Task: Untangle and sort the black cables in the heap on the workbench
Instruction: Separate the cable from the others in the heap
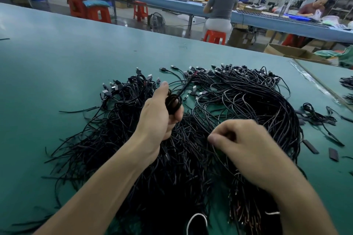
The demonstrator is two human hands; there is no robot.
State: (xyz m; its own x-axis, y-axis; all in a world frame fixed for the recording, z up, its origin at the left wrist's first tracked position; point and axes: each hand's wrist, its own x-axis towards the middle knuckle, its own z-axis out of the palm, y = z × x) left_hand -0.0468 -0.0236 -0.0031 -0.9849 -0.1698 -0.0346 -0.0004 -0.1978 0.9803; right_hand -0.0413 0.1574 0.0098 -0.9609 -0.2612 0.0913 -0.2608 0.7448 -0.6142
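Right hand (242, 145) is curled, a strand (214, 150) seemingly pinched; a coiled cable (172, 104) is gripped by the left hand (158, 118) above the heap (248, 105) on the workbench (57, 53). Neighbouring cables could be snagged and knots tightened if pulled hard

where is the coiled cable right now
In the head view, just left of centre: the coiled cable is gripped in the left hand above the heap, up-left of the right hand.

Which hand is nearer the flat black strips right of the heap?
Right. The right hand is over the heap, left of the strips; the left hand, gripping a coiled cable, is farther left.
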